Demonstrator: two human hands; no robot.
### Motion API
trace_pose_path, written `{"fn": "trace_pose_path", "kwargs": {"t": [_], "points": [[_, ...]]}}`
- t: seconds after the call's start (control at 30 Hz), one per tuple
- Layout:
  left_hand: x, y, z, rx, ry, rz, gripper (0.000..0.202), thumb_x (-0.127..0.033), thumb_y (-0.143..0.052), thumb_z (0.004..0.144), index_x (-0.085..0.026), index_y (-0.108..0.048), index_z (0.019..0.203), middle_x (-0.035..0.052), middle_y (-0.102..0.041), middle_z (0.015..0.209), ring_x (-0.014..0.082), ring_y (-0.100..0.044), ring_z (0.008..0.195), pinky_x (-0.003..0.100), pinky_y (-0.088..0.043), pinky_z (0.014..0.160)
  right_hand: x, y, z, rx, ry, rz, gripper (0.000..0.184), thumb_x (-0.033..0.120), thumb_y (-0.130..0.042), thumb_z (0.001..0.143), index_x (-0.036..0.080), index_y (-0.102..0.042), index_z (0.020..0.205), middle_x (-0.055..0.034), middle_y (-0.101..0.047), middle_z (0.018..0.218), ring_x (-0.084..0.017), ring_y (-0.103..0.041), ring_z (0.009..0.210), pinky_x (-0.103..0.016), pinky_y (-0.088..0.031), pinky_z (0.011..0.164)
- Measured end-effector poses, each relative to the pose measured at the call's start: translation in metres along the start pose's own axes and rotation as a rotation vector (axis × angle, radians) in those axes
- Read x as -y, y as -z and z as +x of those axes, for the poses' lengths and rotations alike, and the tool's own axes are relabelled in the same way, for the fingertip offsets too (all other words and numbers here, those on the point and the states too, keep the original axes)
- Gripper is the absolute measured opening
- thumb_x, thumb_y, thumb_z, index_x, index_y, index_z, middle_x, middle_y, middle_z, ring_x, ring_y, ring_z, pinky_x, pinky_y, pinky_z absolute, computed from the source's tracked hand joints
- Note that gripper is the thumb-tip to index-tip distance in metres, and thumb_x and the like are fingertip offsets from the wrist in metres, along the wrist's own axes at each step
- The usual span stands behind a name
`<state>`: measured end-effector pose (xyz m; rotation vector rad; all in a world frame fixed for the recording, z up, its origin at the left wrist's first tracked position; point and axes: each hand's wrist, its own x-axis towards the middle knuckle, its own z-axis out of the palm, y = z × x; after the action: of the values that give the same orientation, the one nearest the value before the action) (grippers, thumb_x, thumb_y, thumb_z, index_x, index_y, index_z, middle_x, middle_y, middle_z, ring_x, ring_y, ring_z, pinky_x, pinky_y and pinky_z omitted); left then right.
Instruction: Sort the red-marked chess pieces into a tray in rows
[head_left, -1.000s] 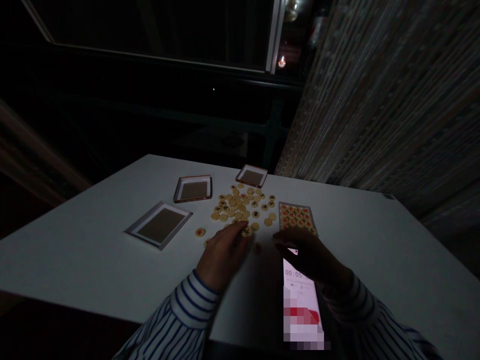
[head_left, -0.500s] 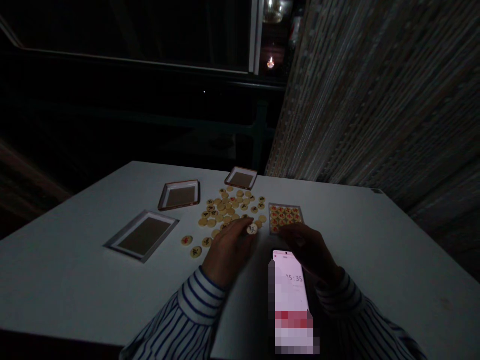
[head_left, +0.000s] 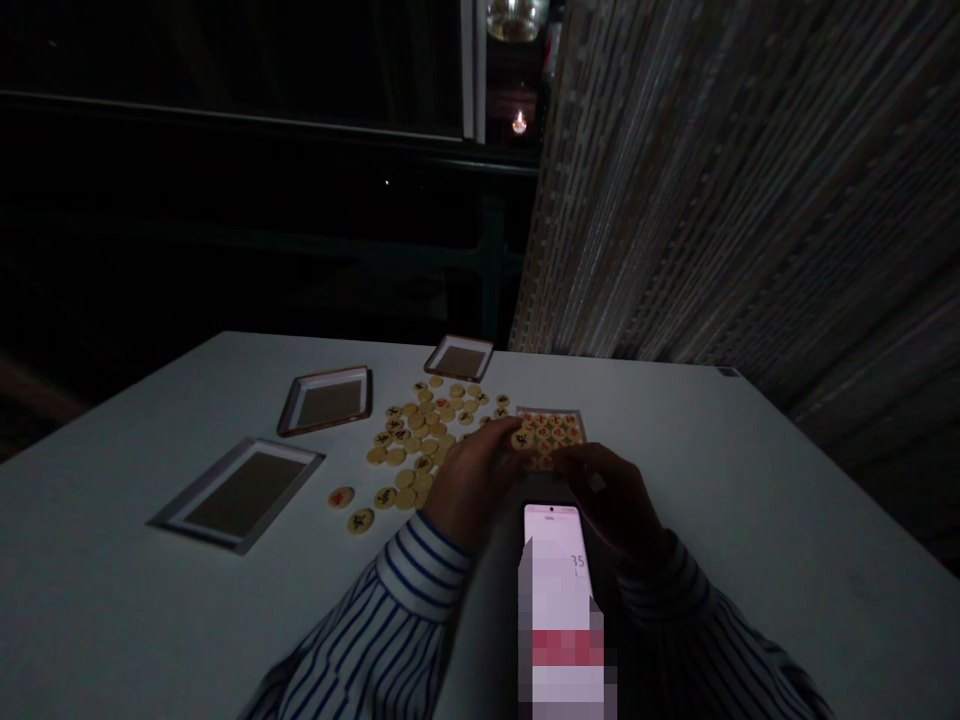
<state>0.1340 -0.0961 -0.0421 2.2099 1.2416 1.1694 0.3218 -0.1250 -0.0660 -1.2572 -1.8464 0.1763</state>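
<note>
My left hand (head_left: 480, 470) pinches a round xiangqi piece (head_left: 522, 440) with a black character, over the left side of a small square box (head_left: 549, 411). That box holds rows of pieces with red characters. At its near right corner is my right hand (head_left: 611, 495), fingers curled together; whether they grip the edge or something small is hidden. Loose xiangqi pieces (head_left: 424, 430) lie spread left of the box, some with characters up, others blank side up. My left hand covers part of the spread.
A lit phone (head_left: 559, 540) lies on the white table (head_left: 720, 500) between my forearms. Three shallow trays stand beyond and left of the pieces: a far tray (head_left: 460, 358), a middle tray (head_left: 326, 400) and a near tray (head_left: 247, 492). A string curtain (head_left: 637, 200) hangs behind.
My left hand has carried the black-character piece rightward from beside the box to over its left side. My right hand stays at the near corner. The whole view has shifted slightly.
</note>
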Motion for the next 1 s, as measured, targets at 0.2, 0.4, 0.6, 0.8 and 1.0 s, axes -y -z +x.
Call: {"fn": "trace_pose_path", "kwargs": {"t": [0.2, 0.4, 0.6, 0.8, 1.0], "points": [[0.005, -0.012, 0.019, 0.021, 0.046, -0.129, 0.031, -0.024, -0.059, 0.077, -0.019, -0.057, 0.107, 0.0046, -0.066, 0.098, 0.0169, -0.062, 0.090, 0.032, -0.051, 0.082, -0.009, 0.007, 0.001, -0.035, -0.036, -0.004, 0.017, 0.027, -0.049, 0.084, 0.019, -0.063, 0.091, -0.0057, -0.066, 0.083, -0.015, -0.060, 0.074, -0.031, -0.050, 0.066], [0.018, -0.033, 0.016, 0.005, 0.070, -0.154, 0.029, -0.024, -0.061, 0.075, -0.018, -0.059, 0.103, 0.0049, -0.067, 0.092, 0.0178, -0.064, 0.085, 0.033, -0.052, 0.079, -0.018, 0.009, 0.000, -0.058, -0.057, 0.017, 0.017, 0.027, -0.050, 0.083, 0.019, -0.063, 0.092, -0.0053, -0.067, 0.085, -0.014, -0.060, 0.071, -0.027, -0.049, 0.061], [0.026, -0.039, 0.007, 0.014, -0.011, -0.061, 0.028, -0.026, -0.057, 0.078, -0.018, -0.057, 0.105, 0.0061, -0.066, 0.101, 0.0171, -0.063, 0.090, 0.031, -0.052, 0.082, -0.021, 0.002, 0.007, -0.004, -0.082, 0.047, 0.016, 0.027, -0.052, 0.082, 0.019, -0.064, 0.091, -0.0061, -0.067, 0.083, -0.014, -0.061, 0.070, -0.027, -0.050, 0.061], [0.029, -0.044, 0.006, 0.042, 0.016, -0.094, 0.027, -0.027, -0.055, 0.080, -0.018, -0.057, 0.105, 0.0055, -0.067, 0.102, 0.0160, -0.063, 0.092, 0.029, -0.051, 0.082, -0.023, -0.010, 0.024, 0.108, -0.121, 0.196, 0.018, 0.030, -0.053, 0.083, 0.018, -0.063, 0.090, -0.0047, -0.068, 0.082, -0.013, -0.061, 0.069, -0.026, -0.050, 0.061], [0.025, -0.049, 0.006, 0.069, -0.007, -0.151, 0.024, -0.033, -0.051, 0.083, -0.021, -0.060, 0.101, 0.0039, -0.069, 0.096, 0.0164, -0.065, 0.085, 0.028, -0.054, 0.073, -0.024, -0.016, 0.022, 0.112, -0.207, 0.373, 0.017, 0.032, -0.056, 0.081, 0.019, -0.065, 0.087, -0.0048, -0.068, 0.083, -0.015, -0.062, 0.075, -0.029, -0.051, 0.066]]}}
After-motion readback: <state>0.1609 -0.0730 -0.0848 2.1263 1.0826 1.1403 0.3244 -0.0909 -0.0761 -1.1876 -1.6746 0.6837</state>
